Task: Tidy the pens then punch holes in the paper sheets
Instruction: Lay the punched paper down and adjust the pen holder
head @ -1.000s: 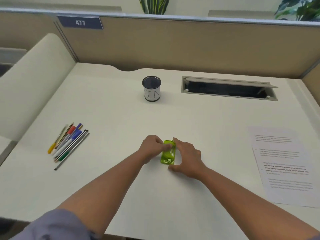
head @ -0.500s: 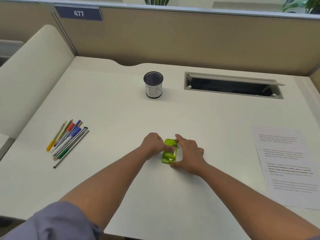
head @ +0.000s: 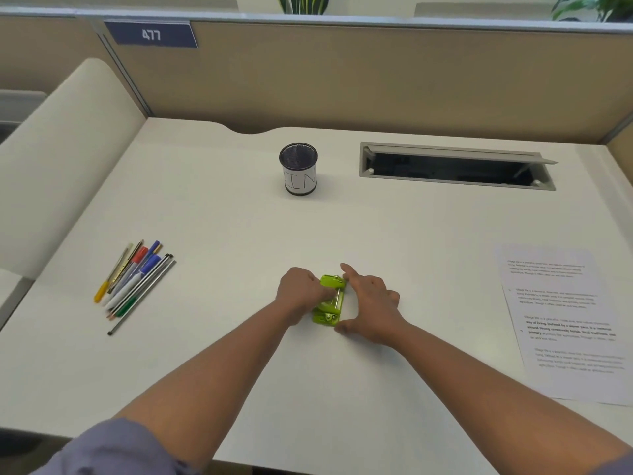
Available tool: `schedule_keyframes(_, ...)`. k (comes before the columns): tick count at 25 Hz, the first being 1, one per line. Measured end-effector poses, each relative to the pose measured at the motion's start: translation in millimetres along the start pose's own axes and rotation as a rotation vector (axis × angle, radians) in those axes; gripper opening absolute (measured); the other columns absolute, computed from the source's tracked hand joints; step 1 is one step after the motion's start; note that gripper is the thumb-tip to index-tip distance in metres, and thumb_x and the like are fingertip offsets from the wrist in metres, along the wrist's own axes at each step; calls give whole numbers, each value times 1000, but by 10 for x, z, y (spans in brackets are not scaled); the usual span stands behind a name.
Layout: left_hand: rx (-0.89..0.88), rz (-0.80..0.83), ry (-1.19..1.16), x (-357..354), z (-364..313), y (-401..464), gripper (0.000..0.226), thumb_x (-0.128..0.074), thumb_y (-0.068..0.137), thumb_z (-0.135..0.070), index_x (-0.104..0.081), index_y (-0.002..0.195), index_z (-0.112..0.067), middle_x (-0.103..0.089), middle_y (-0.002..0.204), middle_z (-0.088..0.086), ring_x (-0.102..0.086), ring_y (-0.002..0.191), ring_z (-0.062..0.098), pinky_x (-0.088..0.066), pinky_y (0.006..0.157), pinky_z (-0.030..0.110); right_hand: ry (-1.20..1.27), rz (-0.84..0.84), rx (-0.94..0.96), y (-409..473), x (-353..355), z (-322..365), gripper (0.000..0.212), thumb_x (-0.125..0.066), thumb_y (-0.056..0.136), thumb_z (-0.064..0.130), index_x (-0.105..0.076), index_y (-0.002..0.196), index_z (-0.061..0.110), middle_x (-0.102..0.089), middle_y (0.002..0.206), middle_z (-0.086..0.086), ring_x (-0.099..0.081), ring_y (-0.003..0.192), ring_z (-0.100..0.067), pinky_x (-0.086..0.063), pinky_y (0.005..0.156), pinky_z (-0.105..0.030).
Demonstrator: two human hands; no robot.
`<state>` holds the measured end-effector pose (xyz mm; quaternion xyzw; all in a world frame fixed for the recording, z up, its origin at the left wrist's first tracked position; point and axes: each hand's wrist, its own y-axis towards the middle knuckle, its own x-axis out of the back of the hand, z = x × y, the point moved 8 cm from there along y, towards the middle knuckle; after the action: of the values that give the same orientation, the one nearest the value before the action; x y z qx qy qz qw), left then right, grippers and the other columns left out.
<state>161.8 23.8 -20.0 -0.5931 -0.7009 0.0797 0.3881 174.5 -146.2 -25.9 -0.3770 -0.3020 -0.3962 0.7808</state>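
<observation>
Cubicle, pale tabletop point(head: 376, 234). My hands clamped the green hole punch point(head: 329, 299) at centre: left hand point(head: 301, 290) gripping its left side, right hand point(head: 371, 303) bracketing both ends. Pens point(head: 135, 277) lay well left, long axes pointing up-right toward the cup point(head: 298, 169); left hand nearer. Paper sheets point(head: 565, 320) far right.

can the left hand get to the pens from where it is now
Probably yes. The left hand grips the green hole punch, so it must let go first. The pens lie loose on the desk to its left, with only bare surface between them.
</observation>
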Motion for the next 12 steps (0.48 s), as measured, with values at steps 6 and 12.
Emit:
schedule_keyframes(6,10,-42,-96,383,-33,49,31,-83,70,-6,-53,66,-10,-57,70,12,-65,65,26,-65,63,38,33,15,-1,-75,17,-59,125,-82,63,50,4,155,49,-37,155,16,-22,145,-11,-20,104,-38)
schedule_keyframes(12,21,-111,-14,880,98,156,34,-83,70,-4,-50,65,-10,-53,72,13,-59,65,26,-60,56,31,78,12,-4,-84,53,-66,122,-81,65,42,-2,158,44,-39,153,22,-23,145,-9,-18,103,-34)
